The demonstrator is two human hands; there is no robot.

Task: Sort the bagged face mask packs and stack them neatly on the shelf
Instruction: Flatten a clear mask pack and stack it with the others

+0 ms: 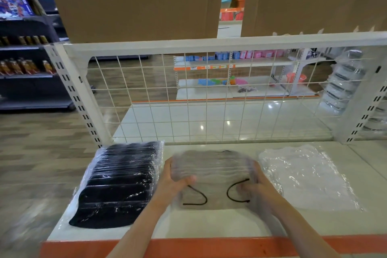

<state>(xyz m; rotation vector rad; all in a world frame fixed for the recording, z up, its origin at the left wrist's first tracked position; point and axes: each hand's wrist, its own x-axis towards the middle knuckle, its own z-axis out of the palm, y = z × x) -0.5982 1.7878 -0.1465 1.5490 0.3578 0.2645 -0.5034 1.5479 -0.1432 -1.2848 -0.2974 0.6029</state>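
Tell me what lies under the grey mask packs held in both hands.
The grey mask packs, gripped by the left hand and right hand, sit over the white shelf. Whether they touch it, or anything lies beneath, is hidden.

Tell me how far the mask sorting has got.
Done, it seems: the black packs lie in a row on the shelf at left, the white packs at right. In hand: both hands, left hand and right hand, grip a blurred grey stack between them. Left: seating that stack; more bagged packs hang at far right.
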